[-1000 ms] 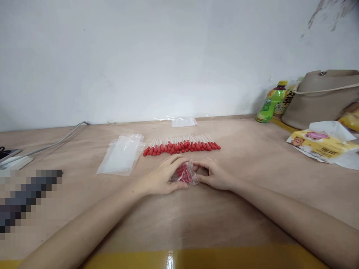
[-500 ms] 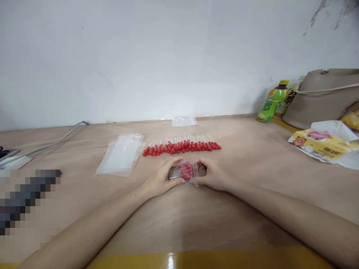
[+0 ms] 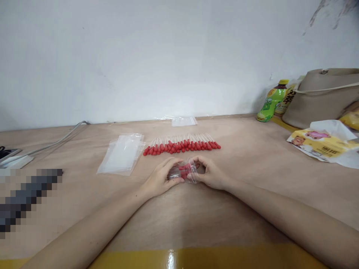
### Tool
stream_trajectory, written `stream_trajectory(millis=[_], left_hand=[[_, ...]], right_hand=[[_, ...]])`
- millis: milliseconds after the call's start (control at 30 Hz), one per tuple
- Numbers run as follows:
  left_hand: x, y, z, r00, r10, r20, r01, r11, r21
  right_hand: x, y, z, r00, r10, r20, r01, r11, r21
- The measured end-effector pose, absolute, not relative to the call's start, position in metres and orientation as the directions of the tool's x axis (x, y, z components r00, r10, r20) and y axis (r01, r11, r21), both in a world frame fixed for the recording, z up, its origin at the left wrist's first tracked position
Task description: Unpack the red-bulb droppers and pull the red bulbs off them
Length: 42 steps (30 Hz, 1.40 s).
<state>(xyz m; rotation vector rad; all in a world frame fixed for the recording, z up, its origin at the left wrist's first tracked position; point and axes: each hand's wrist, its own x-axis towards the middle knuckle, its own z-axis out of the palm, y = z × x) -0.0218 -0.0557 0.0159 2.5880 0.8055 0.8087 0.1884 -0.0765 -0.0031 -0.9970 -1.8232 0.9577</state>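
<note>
Likely light, limp and slippery, the bag (image 3: 185, 172) has the left hand (image 3: 160, 180) and right hand (image 3: 212, 175) grips clamped on its ends.

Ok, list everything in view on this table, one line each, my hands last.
small clear bag: one, clear with red pieces inside, between both hands
red-tipped sticks: many, red tips, in a row behind the hands
empty clear bags: a stack, clear, left of the row
green bottle: one, green with yellow cap, far right by the wall
beige bag: one, beige, right of the bottle
tissue pack: one, yellow and white, right edge
grey cable: one, grey, far left
table: one, light wood
left hand: pinching the bag's left end
right hand: pinching its right end
</note>
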Motion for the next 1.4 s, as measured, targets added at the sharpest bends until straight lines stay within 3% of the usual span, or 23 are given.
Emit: stream_trajectory(millis=[233,567,700,800,867,967,1067,1233,1400], left_hand=[[-0.022,-0.053,0.013,0.672,0.611,0.418,0.423,-0.781,0.460],[-0.025,-0.052,0.012,0.656,0.649,0.384,0.462,-0.749,0.475],[-0.025,-0.053,0.013,0.656,0.655,0.374,0.474,-0.744,0.471],[-0.026,-0.053,0.013,0.656,0.656,0.373,0.473,-0.743,0.474],[-0.026,-0.052,0.012,0.650,0.661,0.374,0.477,-0.738,0.476],[-0.026,-0.052,0.011,0.647,0.666,0.371,0.481,-0.735,0.479],[-0.025,-0.051,0.011,0.653,0.663,0.366,0.479,-0.736,0.478],[-0.025,-0.052,0.012,0.654,0.661,0.367,0.475,-0.737,0.481],[-0.025,-0.053,0.013,0.652,0.658,0.377,0.461,-0.739,0.492]], right_hand=[[0.185,-0.073,-0.003,-0.315,0.907,0.281,0.154,0.340,-0.928],[0.226,-0.063,0.002,-0.279,0.960,-0.001,-0.155,-0.045,-0.987],[0.240,-0.056,0.019,-0.252,0.968,0.013,-0.054,-0.001,-0.999],[0.260,-0.051,0.041,-0.105,0.980,0.171,0.060,0.178,-0.982],[0.273,-0.046,0.051,0.041,0.938,0.344,0.143,0.335,-0.931],[0.285,-0.037,0.049,0.168,0.768,0.618,0.403,0.519,-0.754],[0.287,-0.028,0.030,0.069,0.636,0.769,0.622,0.575,-0.531],[0.284,-0.013,-0.001,-0.176,0.549,0.817,0.755,0.608,-0.245],[0.287,-0.005,-0.011,-0.284,0.554,0.783,0.792,0.596,-0.135]])
